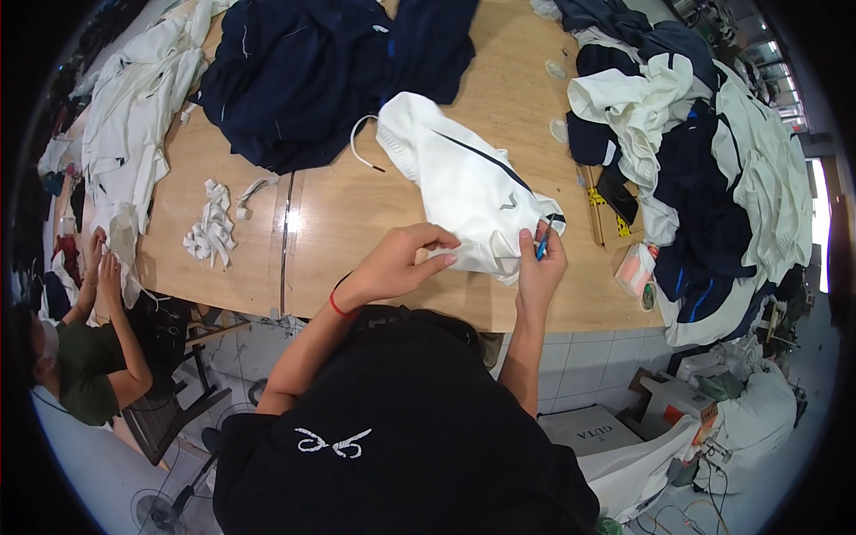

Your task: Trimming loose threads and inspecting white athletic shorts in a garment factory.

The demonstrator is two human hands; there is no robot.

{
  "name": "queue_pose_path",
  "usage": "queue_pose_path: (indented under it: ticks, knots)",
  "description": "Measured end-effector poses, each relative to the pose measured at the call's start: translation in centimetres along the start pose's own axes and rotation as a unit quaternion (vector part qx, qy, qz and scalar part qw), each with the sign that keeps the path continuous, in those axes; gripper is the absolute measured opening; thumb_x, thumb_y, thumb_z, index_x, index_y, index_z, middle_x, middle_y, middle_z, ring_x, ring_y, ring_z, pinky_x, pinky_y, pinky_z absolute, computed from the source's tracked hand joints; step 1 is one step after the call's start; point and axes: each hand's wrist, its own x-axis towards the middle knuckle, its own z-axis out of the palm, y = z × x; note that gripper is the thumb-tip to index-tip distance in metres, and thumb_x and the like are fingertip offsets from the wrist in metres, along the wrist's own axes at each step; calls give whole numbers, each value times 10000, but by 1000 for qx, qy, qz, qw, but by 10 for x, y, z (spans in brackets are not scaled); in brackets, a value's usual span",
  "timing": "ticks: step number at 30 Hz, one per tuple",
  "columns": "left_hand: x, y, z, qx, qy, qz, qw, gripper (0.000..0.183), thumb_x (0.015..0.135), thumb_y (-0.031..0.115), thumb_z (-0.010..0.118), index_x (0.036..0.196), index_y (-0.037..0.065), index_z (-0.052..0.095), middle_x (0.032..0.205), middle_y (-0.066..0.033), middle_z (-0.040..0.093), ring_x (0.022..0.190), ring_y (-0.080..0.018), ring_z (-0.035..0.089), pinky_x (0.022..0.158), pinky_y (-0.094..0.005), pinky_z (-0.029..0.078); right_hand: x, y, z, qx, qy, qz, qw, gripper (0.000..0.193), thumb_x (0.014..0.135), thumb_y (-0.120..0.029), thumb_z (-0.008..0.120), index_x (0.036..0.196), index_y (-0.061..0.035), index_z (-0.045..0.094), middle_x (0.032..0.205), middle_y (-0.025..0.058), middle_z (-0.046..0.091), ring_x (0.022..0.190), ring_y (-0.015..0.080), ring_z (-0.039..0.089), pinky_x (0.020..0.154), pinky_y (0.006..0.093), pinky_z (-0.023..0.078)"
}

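The white garment [473, 183] lies centrally on the tabletop [339, 207]; the right hand [542, 260] grips blue snips [541, 244] at its right end — slipping blades could nick cloth — whether the left hand [412, 257] pinches, I cannot tell.

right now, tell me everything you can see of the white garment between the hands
The white garment looks like soft fabric, with a dark stripe and a small grey mark. A white cord with a dark tip curls from its upper left end. It lies slantwise on the table, folded and rumpled, its near edge bunched between the left hand and right hand.
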Motion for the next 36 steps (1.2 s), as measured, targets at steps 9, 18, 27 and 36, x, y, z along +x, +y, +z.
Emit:
queue_pose_path:
  ticks: [9, 18, 27, 36]
  knots:
    - [16, -3, 17, -178, 43, -116, 976, 223, 1092, 160, 617, 1135, -46, 691, 853, -9, 645, 843, -53, 553, 757, -270, 504, -41, -57, 50, 67, -222, -6, 973, 272, 1004, 15, 661, 1268, 24, 728, 1050, 50, 753, 888, 64, 633, 795, 215, 507]
    - [0, -22, -7, -387, 208, -157, 885, 284, 1131, 191, 535, 1223, -17, 705, 1033, -13, 731, 906, -73, 651, 831, -268, 542, -29, -36, 18, -14, -156, -60, 986, 140, 1003, -94, 736, 1087, 14, 707, 911, -13, 671, 747, 44, 550, 646, 216, 446]
    - [-32, -21, -69, -532, 144, -57, 832, 302, 1131, 270, 538, 1107, 6, 683, 1080, -87, 750, 955, -144, 721, 893, -316, 584, -1, -31, -51, 538, -171, 309, 765, 165, 1104, -137, 555, 1175, -36, 665, 1029, 44, 720, 616, 80, 522, 423, 221, 282]
    - [-47, -41, -64, -552, 149, 39, 819, 270, 1147, 342, 494, 1020, 107, 532, 1037, -87, 718, 966, -182, 712, 881, -348, 586, -9, -67, -48, 496, -97, 336, 795, 222, 1098, -181, 542, 1211, -36, 666, 1100, 68, 737, 662, 99, 601, 437, 228, 369]
